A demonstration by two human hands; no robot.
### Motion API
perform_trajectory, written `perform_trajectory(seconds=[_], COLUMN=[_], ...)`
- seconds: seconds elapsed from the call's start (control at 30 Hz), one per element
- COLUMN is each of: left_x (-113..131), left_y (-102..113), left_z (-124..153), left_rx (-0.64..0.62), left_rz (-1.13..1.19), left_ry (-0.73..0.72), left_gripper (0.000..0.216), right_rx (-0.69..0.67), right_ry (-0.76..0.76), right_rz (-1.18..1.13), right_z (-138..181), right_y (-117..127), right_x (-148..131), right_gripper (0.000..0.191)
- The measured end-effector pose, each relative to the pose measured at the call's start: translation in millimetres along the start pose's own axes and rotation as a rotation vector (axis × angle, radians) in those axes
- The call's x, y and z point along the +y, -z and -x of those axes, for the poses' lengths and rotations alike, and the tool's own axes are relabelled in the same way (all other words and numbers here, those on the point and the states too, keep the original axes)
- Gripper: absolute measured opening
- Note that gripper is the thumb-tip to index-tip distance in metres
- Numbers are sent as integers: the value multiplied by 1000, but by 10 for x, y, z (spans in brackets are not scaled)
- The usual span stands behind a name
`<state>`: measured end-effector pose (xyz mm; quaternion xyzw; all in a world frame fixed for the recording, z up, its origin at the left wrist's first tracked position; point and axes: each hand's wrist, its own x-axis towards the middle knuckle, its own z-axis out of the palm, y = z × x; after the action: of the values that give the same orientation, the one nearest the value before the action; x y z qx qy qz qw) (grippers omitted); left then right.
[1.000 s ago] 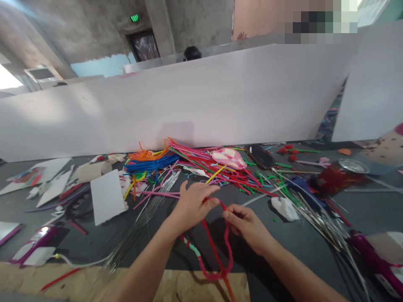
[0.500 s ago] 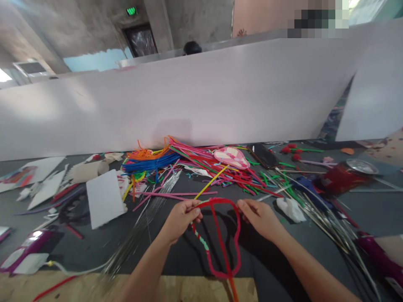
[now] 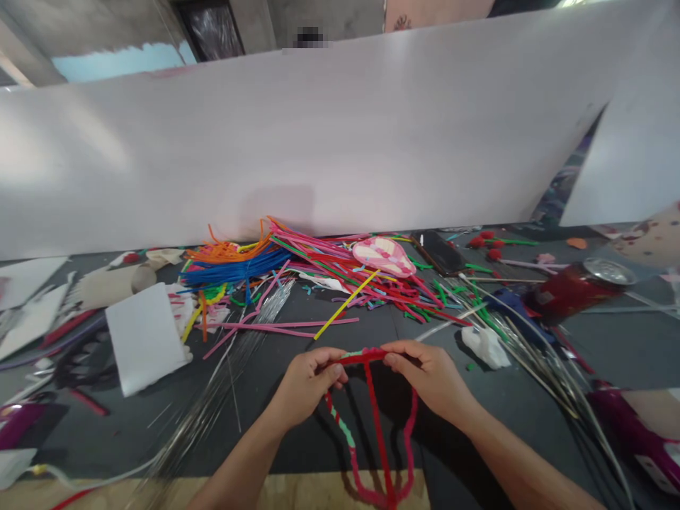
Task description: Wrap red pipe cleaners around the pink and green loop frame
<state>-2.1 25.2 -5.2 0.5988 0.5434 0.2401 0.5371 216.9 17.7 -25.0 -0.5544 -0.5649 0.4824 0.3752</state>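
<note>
Both hands hold a looped pipe-cleaner frame (image 3: 377,418) of red, pink and mint green, with a red stem running down its middle. My left hand (image 3: 311,382) pinches the upper left corner between thumb and fingers. On the right part of the top edge, my right hand (image 3: 428,375) is closed in a pinch close to the stem. The frame hangs above the dark table, its lower end cut off by the picture's edge. Just beyond my hands lies a yellow pipe cleaner (image 3: 345,306), with pink pipe cleaners (image 3: 287,326) to its left.
Bundled blue pipe cleaners (image 3: 236,273) and a pink-white oval piece (image 3: 383,256) lie at the back before a white partition (image 3: 319,142). Thin wires (image 3: 212,397) and a white card (image 3: 143,340) are left; a phone (image 3: 440,253), crumpled tissue (image 3: 484,347) and red can (image 3: 581,290) are right.
My right hand has slid inward along the frame's top edge, closer to the stem and my left hand. The frame sits slightly lower in the picture. The camera view has tilted down.
</note>
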Motion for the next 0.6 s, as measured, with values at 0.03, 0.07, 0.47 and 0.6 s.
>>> perform_trajectory(seconds=[0.03,0.07,0.47,0.6], left_x=[0,-1,54,205], left_y=[3,7,66,-40], left_z=[-4,-7,104,200], left_rx=[4,9,117,247], left_rz=[-3,-5,-162,-626], left_ry=[-2,-4,-117,-419], left_gripper=[26,26,35,39], right_rx=[-3,-18,-479,-451], right_ry=[-6,-9,-20,40], right_rz=[-13,-35,-222,-163], right_z=[-4,-10,-39,46], right_y=[-1,2,219,141], right_x=[6,13,-81,-151], right_gripper=[19,20,29,23])
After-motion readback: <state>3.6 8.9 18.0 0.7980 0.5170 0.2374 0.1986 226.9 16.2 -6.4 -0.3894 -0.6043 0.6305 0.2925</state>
